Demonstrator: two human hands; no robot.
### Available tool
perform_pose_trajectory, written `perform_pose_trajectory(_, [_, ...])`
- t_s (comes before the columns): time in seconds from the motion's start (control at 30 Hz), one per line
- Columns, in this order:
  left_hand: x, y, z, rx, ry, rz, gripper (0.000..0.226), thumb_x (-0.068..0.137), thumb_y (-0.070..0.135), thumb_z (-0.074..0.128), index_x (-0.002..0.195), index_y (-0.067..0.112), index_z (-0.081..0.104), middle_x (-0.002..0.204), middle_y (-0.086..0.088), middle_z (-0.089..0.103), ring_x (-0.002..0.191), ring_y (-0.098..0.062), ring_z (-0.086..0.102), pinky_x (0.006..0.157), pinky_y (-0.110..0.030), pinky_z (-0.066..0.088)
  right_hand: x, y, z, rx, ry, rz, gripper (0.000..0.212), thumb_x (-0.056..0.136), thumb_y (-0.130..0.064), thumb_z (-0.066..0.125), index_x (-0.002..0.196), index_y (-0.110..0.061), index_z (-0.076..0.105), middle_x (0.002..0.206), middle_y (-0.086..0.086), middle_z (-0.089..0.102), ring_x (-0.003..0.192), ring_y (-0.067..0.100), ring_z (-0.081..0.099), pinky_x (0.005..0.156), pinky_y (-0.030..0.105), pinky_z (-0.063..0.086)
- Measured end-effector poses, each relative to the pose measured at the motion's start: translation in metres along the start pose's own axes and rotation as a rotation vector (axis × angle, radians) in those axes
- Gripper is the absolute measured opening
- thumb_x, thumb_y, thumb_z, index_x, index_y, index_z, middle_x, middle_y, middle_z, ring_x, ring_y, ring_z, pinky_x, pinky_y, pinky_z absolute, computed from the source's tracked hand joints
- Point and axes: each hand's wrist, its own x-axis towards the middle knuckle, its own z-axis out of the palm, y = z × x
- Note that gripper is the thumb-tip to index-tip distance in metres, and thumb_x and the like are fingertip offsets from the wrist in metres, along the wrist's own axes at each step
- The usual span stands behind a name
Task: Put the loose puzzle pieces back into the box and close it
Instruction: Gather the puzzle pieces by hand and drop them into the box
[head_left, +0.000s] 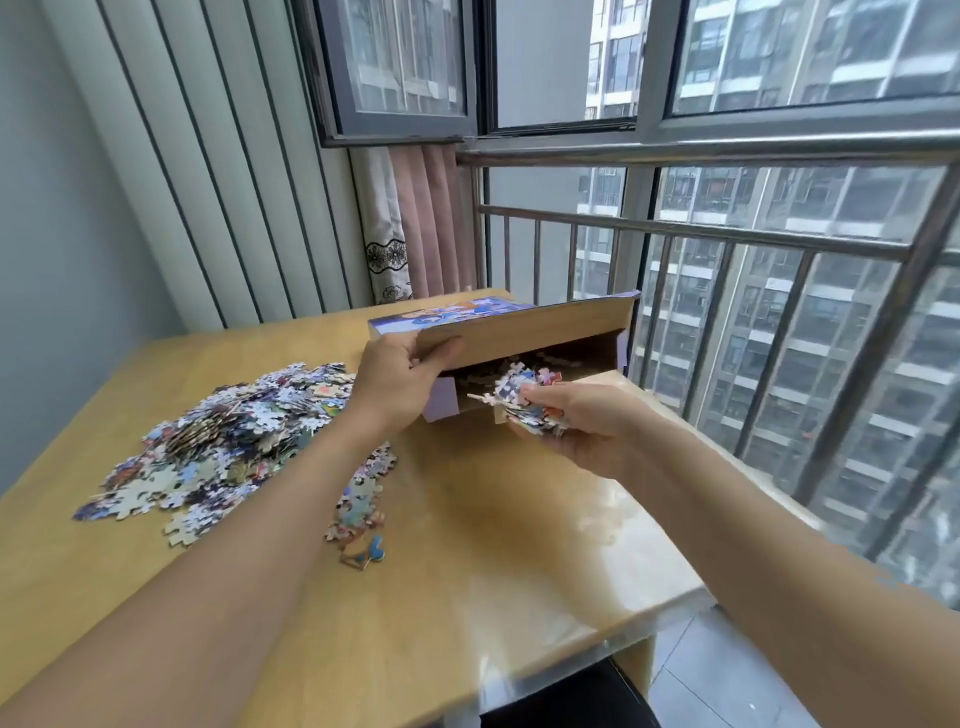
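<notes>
The puzzle box (540, 325) lies flat at the far side of the wooden table (493, 545), its brown end flap lifted and its open end facing me. My left hand (400, 384) grips the left corner of that flap, thumb on its inner face. My right hand (576, 421) holds a handful of puzzle pieces (519, 397) right at the box's opening. More pieces show inside the box. A big heap of loose pieces (228, 441) covers the table's left part, with a smaller strip of pieces (363, 509) near my left forearm.
A metal railing (727, 239) and windows run along the right, just beyond the table's right edge. A pink curtain (415, 223) hangs behind the box. A ribbed wall panel stands at the left. Tiled floor shows at the bottom right.
</notes>
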Motion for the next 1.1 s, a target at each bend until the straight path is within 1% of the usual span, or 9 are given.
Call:
perform_pose_trajectory(0.1, [0.002,0.005,-0.007,-0.049,0.011,-0.006,0.023,0.094,0.029,0.069,0.11,0.014,0.076,0.098,0.007,0.074,0.096,-0.013,0.069,0.086,-0.026,0.053,0.007,-0.02,0.004,-0.006,0.027,0.003,0.036,0.09,-0.005,0.072,0.121,0.008,0.059,0.112,0.02,0.069,0.086,0.025,0.072,0.061,0.03,0.061])
perform_pose_trajectory(0.2, [0.001,0.009,-0.013,-0.074,0.011,0.013,0.02,0.094,0.028,0.07,0.108,0.016,0.076,0.102,0.003,0.075,0.104,-0.019,0.069,0.096,-0.037,0.054,0.009,-0.024,0.008,-0.038,0.066,0.024,0.029,0.092,-0.004,0.069,0.116,0.007,0.06,0.103,0.019,0.068,0.081,0.024,0.07,0.056,0.029,0.061])
perform_pose_trajectory(0.3, [0.001,0.012,-0.015,-0.074,-0.006,0.015,0.019,0.094,0.028,0.069,0.107,0.016,0.076,0.101,0.004,0.075,0.102,-0.017,0.069,0.092,-0.032,0.054,0.009,-0.027,0.012,-0.013,0.087,0.042,0.014,0.093,-0.002,0.066,0.105,0.003,0.06,0.1,0.018,0.066,0.083,0.025,0.068,0.057,0.03,0.062])
perform_pose_trajectory(0.43, [0.0,0.014,-0.016,-0.054,-0.057,0.019,0.007,0.095,0.029,0.067,0.097,0.024,0.073,0.092,0.013,0.071,0.087,-0.004,0.064,0.074,-0.011,0.047,0.013,-0.035,0.02,-0.023,0.144,0.029,0.022,0.095,0.0,0.063,0.115,0.006,0.06,0.103,0.019,0.067,0.085,0.025,0.067,0.055,0.03,0.062])
perform_pose_trajectory(0.63, [0.002,0.017,-0.015,-0.069,-0.068,0.016,0.013,0.095,0.031,0.067,0.097,0.021,0.075,0.096,0.004,0.075,0.093,-0.015,0.067,0.082,-0.028,0.051,0.022,-0.042,0.034,0.016,0.211,0.012,0.018,0.099,0.01,0.044,0.113,0.006,0.054,0.1,0.018,0.06,0.078,0.024,0.059,0.047,0.026,0.056])
perform_pose_trajectory(0.8, [0.009,0.017,-0.017,-0.078,-0.043,0.01,0.021,0.095,0.031,0.067,0.106,0.016,0.077,0.103,-0.003,0.076,0.104,-0.023,0.068,0.092,-0.039,0.052,0.044,-0.038,0.043,-0.064,0.341,-0.047,0.027,0.09,0.008,0.058,0.116,0.0,0.057,0.104,0.015,0.062,0.1,0.029,0.063,0.089,0.036,0.056])
perform_pose_trajectory(0.9, [0.01,0.013,-0.021,-0.091,-0.064,0.012,0.022,0.095,0.03,0.067,0.111,0.018,0.076,0.105,0.0,0.076,0.106,-0.021,0.067,0.095,-0.039,0.053,0.05,-0.03,0.043,-0.193,0.358,-0.1,0.031,0.081,0.004,0.073,0.108,-0.001,0.061,0.1,0.012,0.065,0.093,0.027,0.064,0.081,0.037,0.055])
perform_pose_trajectory(1.0, [0.009,0.004,-0.021,-0.068,-0.094,0.009,0.025,0.096,0.029,0.066,0.113,0.014,0.076,0.105,-0.002,0.076,0.104,-0.021,0.068,0.093,-0.039,0.053,0.059,-0.019,0.042,-0.202,0.368,-0.147,0.033,0.073,0.003,0.079,0.101,-0.004,0.063,0.101,0.013,0.07,0.097,0.031,0.067,0.093,0.046,0.056])
perform_pose_trajectory(1.1, [0.008,-0.006,-0.018,-0.071,-0.094,-0.002,0.024,0.096,0.026,0.066,0.113,0.012,0.075,0.101,0.005,0.075,0.089,-0.005,0.067,0.079,-0.024,0.051,0.066,-0.009,0.043,-0.167,0.362,-0.166,0.029,0.077,0.001,0.076,0.101,-0.007,0.061,0.101,0.013,0.069,0.1,0.03,0.066,0.096,0.044,0.055])
